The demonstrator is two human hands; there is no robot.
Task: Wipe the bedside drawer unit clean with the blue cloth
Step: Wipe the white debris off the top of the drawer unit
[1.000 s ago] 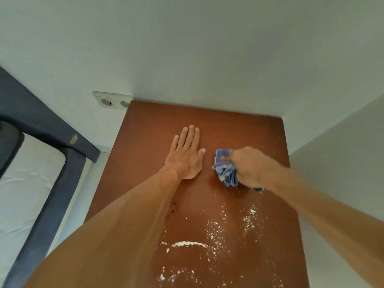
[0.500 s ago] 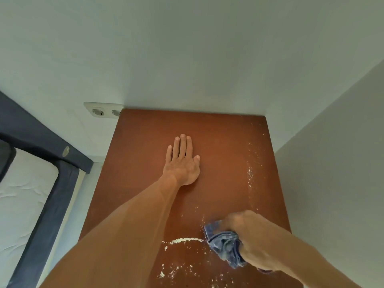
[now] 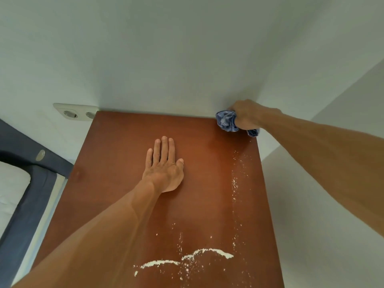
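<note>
Grips the bunched blue cloth in the right hand, fingers curled round it, at the far right corner of the drawer unit top, against the wall. Rests the left hand flat mid-top, fingers straight and together, holding nothing. Faces a trail of white powder running from near the cloth down the right edge to a thicker ridge lying crosswise at the near end. Likely calls for a pull straight back by the right hand, the nearer one. Shows no drawers or containers from this angle.
</note>
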